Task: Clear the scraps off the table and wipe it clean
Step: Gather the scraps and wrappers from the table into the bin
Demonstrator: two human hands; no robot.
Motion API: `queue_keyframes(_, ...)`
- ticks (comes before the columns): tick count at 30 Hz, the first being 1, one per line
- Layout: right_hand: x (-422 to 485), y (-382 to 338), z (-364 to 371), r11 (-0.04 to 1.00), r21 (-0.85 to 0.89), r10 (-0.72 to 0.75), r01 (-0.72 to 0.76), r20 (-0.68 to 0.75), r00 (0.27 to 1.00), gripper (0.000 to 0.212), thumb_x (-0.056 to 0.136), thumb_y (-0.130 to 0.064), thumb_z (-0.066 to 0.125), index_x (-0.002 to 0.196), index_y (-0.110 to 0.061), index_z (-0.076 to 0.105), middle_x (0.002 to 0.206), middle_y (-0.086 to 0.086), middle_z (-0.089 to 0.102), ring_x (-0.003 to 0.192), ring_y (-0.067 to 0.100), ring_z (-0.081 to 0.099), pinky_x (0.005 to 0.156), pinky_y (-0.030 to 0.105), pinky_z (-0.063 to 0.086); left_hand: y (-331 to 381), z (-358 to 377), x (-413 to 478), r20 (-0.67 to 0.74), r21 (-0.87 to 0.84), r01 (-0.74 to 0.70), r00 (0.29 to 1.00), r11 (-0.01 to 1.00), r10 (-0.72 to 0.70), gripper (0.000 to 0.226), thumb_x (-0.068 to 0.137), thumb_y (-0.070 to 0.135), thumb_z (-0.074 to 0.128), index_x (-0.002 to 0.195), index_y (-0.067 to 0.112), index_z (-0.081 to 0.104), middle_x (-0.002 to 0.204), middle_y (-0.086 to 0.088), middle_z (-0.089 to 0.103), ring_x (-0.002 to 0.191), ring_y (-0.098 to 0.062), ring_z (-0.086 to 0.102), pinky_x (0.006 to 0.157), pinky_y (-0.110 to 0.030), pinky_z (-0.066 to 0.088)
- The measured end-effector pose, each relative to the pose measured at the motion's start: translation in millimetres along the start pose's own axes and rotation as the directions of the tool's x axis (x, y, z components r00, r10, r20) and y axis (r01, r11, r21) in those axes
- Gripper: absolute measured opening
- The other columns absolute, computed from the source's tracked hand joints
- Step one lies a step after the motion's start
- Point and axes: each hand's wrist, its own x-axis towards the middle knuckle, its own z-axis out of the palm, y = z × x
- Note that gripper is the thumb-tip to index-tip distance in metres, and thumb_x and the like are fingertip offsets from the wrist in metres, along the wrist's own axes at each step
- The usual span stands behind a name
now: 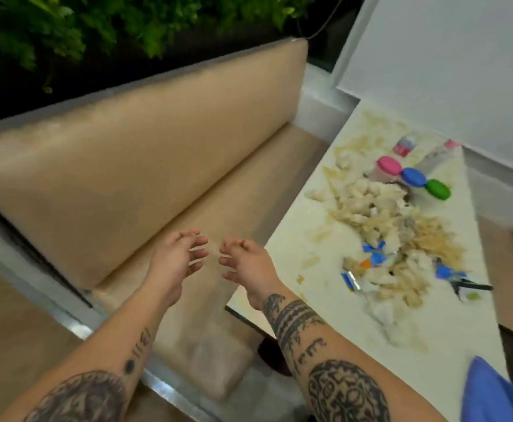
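A heap of scraps (392,236), pale crumpled bits mixed with blue and orange wrapper pieces, covers the middle of the white table (307,239) on the right. A blue cloth (489,391) lies at the table's near right corner. My left hand (177,257) and my right hand (246,263) hover side by side over the bench seat, left of the table's edge. Both have loosely curled fingers and hold nothing.
A tan cushioned bench (145,153) with a backrest runs along the table's left side. Small tubs with pink (388,166), blue (413,177) and green (438,189) lids stand at the table's far side. Dark scissors (471,286) lie near the scraps. Green plants fill the background.
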Motion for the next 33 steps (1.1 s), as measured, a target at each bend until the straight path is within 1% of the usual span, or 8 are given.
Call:
queue_keyframes(7,-40,-22,-156,0.989,0.123,-0.039,0.084,-0.332,0.943,0.014,0.097,-0.019,0.059,0.107,-0.014,0.067,0.098,0.0,0.068,0.081,0.015,0.061,0.069,0.031,0.048,3,152,-31,0.309,0.233,-0.054,0.951,0.971,-0.021,0.019,0.103,0.017,0.047,0.107,0.02,0.065,0.103,-0.002,0.072,0.084,-0.02,0.066,0.079,-0.038,0.053)
queue_keyframes(9,-49,-22,-192,0.986,0.14,-0.025,0.09,-0.411,0.911,0.013,0.096,-0.016,0.059,0.106,-0.014,0.067,0.097,0.0,0.068,0.081,0.016,0.061,0.069,0.031,0.048,-5,187,-39,0.387,0.319,-0.094,0.921,0.943,-0.039,0.019,0.102,0.017,0.049,0.109,0.021,0.066,0.103,0.0,0.073,0.084,-0.019,0.067,0.083,-0.04,0.054)
queue_keyframes(13,-57,-19,-247,0.984,0.145,-0.011,0.098,-0.509,0.861,0.011,0.095,-0.019,0.06,0.102,-0.017,0.068,0.107,0.003,0.071,0.084,0.015,0.063,0.068,0.032,0.05,-31,242,-52,0.497,0.469,-0.199,0.865,0.86,-0.07,0.017,0.099,0.016,0.053,0.102,0.022,0.069,0.099,0.002,0.075,0.085,-0.019,0.067,0.076,-0.036,0.052)
queue_keyframes(15,-58,-19,-267,0.983,0.15,-0.013,0.11,-0.537,0.844,0.011,0.096,-0.022,0.06,0.102,-0.017,0.067,0.103,0.001,0.072,0.086,0.015,0.064,0.068,0.031,0.05,-44,260,-53,0.526,0.552,-0.296,0.849,0.779,-0.05,0.016,0.097,0.018,0.056,0.097,0.026,0.07,0.098,0.005,0.074,0.086,-0.018,0.067,0.074,-0.034,0.051)
queue_keyframes(18,-61,-16,-288,0.982,0.149,-0.013,0.118,-0.566,0.824,0.012,0.096,-0.021,0.061,0.104,-0.015,0.067,0.097,-0.002,0.071,0.083,0.014,0.063,0.065,0.029,0.048,-58,278,-50,0.58,0.685,-0.495,0.814,0.535,0.01,0.014,0.097,0.021,0.057,0.098,0.027,0.07,0.101,0.008,0.071,0.083,-0.011,0.063,0.066,-0.026,0.046)
queue_keyframes(22,-59,4,-304,0.997,0.035,-0.039,0.072,-0.575,0.817,0.009,0.095,-0.02,0.06,0.101,-0.021,0.067,0.103,-0.001,0.07,0.086,0.012,0.065,0.068,0.025,0.047,-73,291,-44,0.678,0.706,-0.662,0.735,0.252,0.029,0.024,0.095,0.018,0.06,0.116,0.024,0.069,0.118,0.006,0.064,0.095,-0.01,0.058,0.079,-0.024,0.043)
queue_keyframes(28,-59,45,-311,0.94,-0.323,-0.077,-0.107,-0.509,0.857,0.023,0.093,-0.019,0.06,0.114,-0.022,0.067,0.112,-0.008,0.065,0.101,0.01,0.061,0.075,0.014,0.044,-88,291,-33,0.74,0.673,-0.738,0.671,0.05,-0.05,0.037,0.095,0.022,0.059,0.131,0.029,0.063,0.136,0.009,0.057,0.124,-0.017,0.05,0.097,-0.032,0.048)
queue_keyframes(33,-60,63,-310,0.936,-0.341,-0.118,-0.087,-0.538,0.835,0.027,0.092,-0.013,0.061,0.117,-0.02,0.068,0.114,-0.008,0.066,0.105,0.006,0.06,0.083,0.009,0.041,-98,289,-27,0.763,0.642,-0.766,0.642,-0.029,-0.07,0.038,0.096,0.019,0.058,0.132,0.03,0.062,0.13,0.004,0.058,0.121,-0.023,0.049,0.095,-0.037,0.048)
